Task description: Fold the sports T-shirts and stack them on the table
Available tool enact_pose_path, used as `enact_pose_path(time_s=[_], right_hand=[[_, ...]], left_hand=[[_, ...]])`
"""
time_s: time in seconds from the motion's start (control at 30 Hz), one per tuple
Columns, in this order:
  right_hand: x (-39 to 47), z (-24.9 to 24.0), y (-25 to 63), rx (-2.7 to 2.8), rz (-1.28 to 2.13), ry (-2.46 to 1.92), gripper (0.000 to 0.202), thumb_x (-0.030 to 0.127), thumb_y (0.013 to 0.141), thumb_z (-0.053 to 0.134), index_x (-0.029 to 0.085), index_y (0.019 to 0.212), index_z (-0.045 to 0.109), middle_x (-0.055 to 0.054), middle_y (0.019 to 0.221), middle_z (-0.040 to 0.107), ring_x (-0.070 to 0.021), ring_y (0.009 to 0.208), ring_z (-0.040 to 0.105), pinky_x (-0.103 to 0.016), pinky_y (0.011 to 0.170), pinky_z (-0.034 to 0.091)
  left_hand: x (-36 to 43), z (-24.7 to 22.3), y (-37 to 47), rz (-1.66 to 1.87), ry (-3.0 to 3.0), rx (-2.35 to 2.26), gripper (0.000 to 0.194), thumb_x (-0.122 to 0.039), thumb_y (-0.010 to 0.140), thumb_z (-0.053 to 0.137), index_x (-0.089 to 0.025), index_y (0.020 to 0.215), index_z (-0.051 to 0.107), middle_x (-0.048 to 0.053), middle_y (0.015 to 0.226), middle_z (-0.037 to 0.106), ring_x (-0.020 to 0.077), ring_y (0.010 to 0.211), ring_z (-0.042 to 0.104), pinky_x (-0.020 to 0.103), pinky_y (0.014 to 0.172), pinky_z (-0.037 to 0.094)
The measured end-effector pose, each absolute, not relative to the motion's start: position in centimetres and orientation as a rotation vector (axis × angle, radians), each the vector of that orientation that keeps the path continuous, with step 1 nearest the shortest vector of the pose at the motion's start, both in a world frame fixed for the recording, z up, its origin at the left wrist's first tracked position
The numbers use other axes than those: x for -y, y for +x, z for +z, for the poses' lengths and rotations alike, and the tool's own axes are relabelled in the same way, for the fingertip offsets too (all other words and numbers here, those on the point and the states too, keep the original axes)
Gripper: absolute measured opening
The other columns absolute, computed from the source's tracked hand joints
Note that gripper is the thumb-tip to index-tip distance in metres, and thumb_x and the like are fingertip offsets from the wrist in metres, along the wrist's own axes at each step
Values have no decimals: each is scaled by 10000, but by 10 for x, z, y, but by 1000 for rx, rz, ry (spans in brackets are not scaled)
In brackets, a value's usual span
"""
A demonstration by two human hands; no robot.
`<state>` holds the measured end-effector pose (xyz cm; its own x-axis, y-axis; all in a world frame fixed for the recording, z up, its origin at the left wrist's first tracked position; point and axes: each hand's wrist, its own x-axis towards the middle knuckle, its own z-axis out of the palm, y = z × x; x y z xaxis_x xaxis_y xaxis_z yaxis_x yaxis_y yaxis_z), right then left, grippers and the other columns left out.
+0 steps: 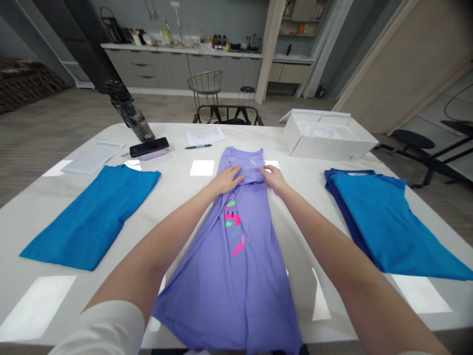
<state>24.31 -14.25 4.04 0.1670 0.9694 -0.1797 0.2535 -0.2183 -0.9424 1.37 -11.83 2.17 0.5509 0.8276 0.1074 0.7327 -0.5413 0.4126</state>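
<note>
A long purple garment (254, 276), perhaps a T-shirt or dress, lies lengthwise down the middle of the table, with a pink and green print showing and its lower edge reaching the near side. Its sides are turned inward near the top. My left hand (229, 178) rests on the fabric left of the upper part, fingers outstretched. On the right edge of the same part, my right hand (273, 178) pinches the cloth between thumb and fingers. Folded blue garments lie to either side: one blue garment (96, 217) at left, another blue garment (395, 217) over darker cloth at right.
A white open box (325, 140) stands at the back right of the white table (303, 236). Toward the back left are a phone (149, 147), a dark bottle-like device (129, 111), papers (92, 157) and a pen (198, 146). Chairs stand beyond the far edge.
</note>
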Motion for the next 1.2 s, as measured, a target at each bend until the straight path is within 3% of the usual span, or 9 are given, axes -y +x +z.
enact_pose_path(time_s=[0.13, 0.23, 0.37, 0.5, 0.67, 0.73, 0.9, 1.07, 1.2], right_hand=[[159, 30, 236, 1133, 1286, -1604, 450, 239, 641, 878, 191, 991, 599, 68, 636, 531, -86, 468, 408, -202, 405, 274], [165, 19, 233, 1283, 1108, -1648, 377, 171, 598, 827, 184, 917, 627, 49, 694, 604, -110, 554, 492, -222, 499, 385], [160, 20, 232, 1563, 695, -1695, 124, 241, 707, 713, 176, 807, 678, -14, 804, 706, -191, 771, 609, -287, 726, 472], [155, 35, 235, 1750, 357, -1697, 156, 230, 820, 544, 185, 826, 693, -63, 884, 734, -210, 806, 624, -300, 781, 459], [158, 40, 244, 1905, 427, -1960, 171, 246, 864, 536, 184, 780, 671, -102, 869, 731, -237, 844, 651, -285, 741, 447], [163, 39, 247, 1875, 560, -2074, 150, 262, 856, 586, 175, 925, 686, -105, 920, 737, -249, 883, 666, -282, 734, 453], [191, 48, 238, 1727, 264, -2161, 550, 251, 842, 632, 172, 1369, 495, -172, 1270, 637, -291, 980, 665, -346, 781, 488], [223, 54, 198, 2155, 181, -1707, 285, 203, 965, 495, 211, 1213, 637, -111, 1220, 648, -244, 989, 651, -328, 855, 478], [234, 46, 153, 2422, 284, -1405, 364, 193, 975, 519, 239, 1317, 635, -76, 1224, 662, -215, 986, 640, -291, 838, 471]], left_hand=[[143, 26, 10, 474, 2587, -1366, 696, -421, 947, 556, -125, 1553, 384, 165, 1596, 440, 280, 1487, 399, 445, 1274, 227], [160, 25, 9, 438, 2583, -1408, 643, -239, 894, 558, -118, 1513, 433, 162, 1549, 493, 262, 1427, 474, 399, 1239, 315], [171, 18, 8, 433, 2555, -1468, 582, -110, 907, 452, -162, 1487, 456, 136, 1505, 536, 234, 1344, 554, 354, 1131, 445], [173, 13, 6, 423, 2558, -1544, 602, -60, 896, 444, -176, 1487, 448, 141, 1483, 549, 249, 1308, 579, 360, 1078, 478], [181, 16, 9, 402, 2572, -1575, 586, -52, 887, 455, -123, 1468, 464, 168, 1446, 566, 264, 1273, 589, 371, 1104, 448], [188, 19, 11, 402, 2547, -1608, 595, -47, 874, 468, -139, 1462, 467, 162, 1451, 559, 259, 1273, 586, 369, 1103, 446], [216, 33, 6, 381, 2483, -1763, 515, -88, 898, 480, -179, 1404, 499, 135, 1348, 611, 260, 1202, 616, 372, 988, 507], [250, 43, -11, 351, 2331, -1951, 331, -209, 957, 509, -190, 1285, 551, 144, 1259, 645, 275, 1169, 633, 382, 936, 512], [277, 44, -32, 350, 2158, -1976, 328, -359, 979, 549, -179, 1252, 571, 145, 1199, 698, 271, 1120, 678, 357, 905, 514]])
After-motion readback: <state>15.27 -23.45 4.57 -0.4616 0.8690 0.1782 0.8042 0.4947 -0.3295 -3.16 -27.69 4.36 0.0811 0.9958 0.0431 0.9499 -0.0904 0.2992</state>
